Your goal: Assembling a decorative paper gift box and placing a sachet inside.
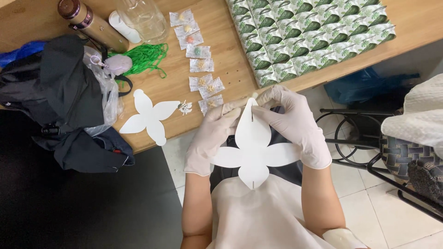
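White card, cut into a four-petal blank point(253, 154), is held over the person's lap, just off the near edge of the wooden desk point(230, 69). The left hand point(210, 138), gloved, grips the blank at about nine o'clock, its fingers point(228, 110) closed on the edge of the upper petal. The right hand point(295, 124), also gloved, sits at two o'clock, its fingers point(270, 99) pinched on the petal's tip, where a thin slit runs down the middle.

A second blank point(150, 117) lies flat on the desk at ten o'clock from the hands. Near it sits a tiny white ornament point(185, 107), and a line of small clear packets point(198, 64) with coloured bits runs up toward twelve o'clock. Green cord point(145, 57) is heaped beside a clear jar point(143, 18) and a brown bottle point(90, 23). Rows of green-patterned boxes point(309, 32) fill the one o'clock corner. Dark bags point(60, 97) slump at nine o'clock, and a black wire stool point(360, 138) stands at three o'clock.

The slit looks like the weak point: a hard pinch or a twist at the tip could tear it further or crease the petal. The gloves likely dull the touch, so the card could slip and bend, I judge.
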